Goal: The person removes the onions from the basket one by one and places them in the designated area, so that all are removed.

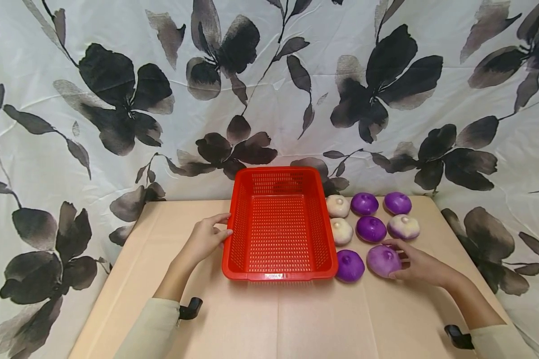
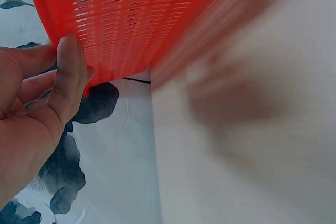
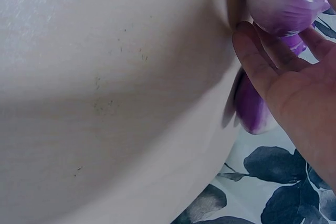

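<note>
A red perforated plastic basket (image 1: 278, 234) stands in the middle of the table, with nothing inside it. My left hand (image 1: 208, 237) grips its left rim; in the left wrist view the fingers (image 2: 68, 72) curl over the edge of the basket (image 2: 121, 19). To the right of the basket, my right hand (image 1: 415, 262) holds a light purple onion (image 1: 383, 260) between thumb and fingers. The right wrist view shows that onion (image 3: 283, 3) against the fingers (image 3: 257, 56). Next to it, a darker purple onion (image 1: 350, 266) lies by the basket's near right corner.
Behind the held onion sit several more: purple ones (image 1: 371, 229), whitish ones (image 1: 338, 206) close to the basket's right wall, and a purple-and-white one (image 1: 403, 227). A floral cloth (image 1: 296, 89) hangs behind the beige table (image 1: 278, 319).
</note>
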### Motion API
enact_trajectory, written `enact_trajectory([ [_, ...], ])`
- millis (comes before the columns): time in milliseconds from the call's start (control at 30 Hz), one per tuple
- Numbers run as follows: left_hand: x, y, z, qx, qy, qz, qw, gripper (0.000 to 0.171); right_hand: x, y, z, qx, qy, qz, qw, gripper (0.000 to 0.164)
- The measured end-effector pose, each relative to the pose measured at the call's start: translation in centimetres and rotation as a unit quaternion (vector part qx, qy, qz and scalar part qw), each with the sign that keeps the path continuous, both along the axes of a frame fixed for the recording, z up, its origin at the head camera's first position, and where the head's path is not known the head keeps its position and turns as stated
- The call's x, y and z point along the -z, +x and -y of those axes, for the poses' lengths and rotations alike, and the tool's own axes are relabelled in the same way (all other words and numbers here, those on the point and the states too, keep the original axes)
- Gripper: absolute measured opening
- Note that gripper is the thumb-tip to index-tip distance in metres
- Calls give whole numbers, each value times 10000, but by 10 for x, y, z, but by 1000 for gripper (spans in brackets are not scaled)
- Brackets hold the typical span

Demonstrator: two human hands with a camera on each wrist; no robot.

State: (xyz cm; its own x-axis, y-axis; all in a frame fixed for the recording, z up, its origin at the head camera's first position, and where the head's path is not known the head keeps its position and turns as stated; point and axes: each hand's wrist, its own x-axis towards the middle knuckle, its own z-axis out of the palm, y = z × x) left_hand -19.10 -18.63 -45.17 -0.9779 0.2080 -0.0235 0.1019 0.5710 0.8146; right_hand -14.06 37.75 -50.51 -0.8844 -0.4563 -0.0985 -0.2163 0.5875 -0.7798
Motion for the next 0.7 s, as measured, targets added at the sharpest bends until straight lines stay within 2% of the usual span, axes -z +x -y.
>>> enact_trajectory([
  [700,4,-3,2,32,-20,-33,10000,56,-4,1,0,65,-38,166,9998,78],
])
